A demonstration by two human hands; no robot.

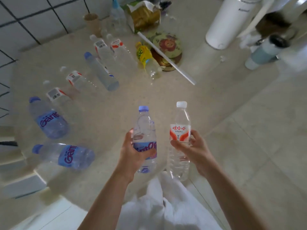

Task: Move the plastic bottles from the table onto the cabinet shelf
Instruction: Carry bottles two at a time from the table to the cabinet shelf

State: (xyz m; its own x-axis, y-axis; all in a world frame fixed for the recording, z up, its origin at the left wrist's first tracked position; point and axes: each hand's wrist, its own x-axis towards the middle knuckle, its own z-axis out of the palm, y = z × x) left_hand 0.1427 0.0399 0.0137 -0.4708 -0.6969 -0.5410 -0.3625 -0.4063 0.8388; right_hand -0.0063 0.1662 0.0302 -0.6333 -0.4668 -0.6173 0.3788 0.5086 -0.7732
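Note:
My left hand (132, 155) grips a clear bottle with a blue cap and blue label (145, 130), held upright above the table's front edge. Beside it, my right hand (194, 150) holds a clear bottle with a white cap and red-and-white label (180, 130), also upright. Several more plastic bottles stand on the round beige table (116, 100): two blue-label bottles (51, 120) (69, 156) at the left, red-label bottles (57, 96) (74, 78) behind them, a tall blue-cap bottle (101, 72) and a yellow-label bottle (146, 59). No cabinet shelf is in view.
A long white tube (166, 58) lies across a round cartoon tin (166, 44). A snack bag (144, 15) and brown cup (93, 24) stand at the back by the tiled wall. A white cylinder appliance (227, 22) and a grey flask (264, 52) stand on the floor at right.

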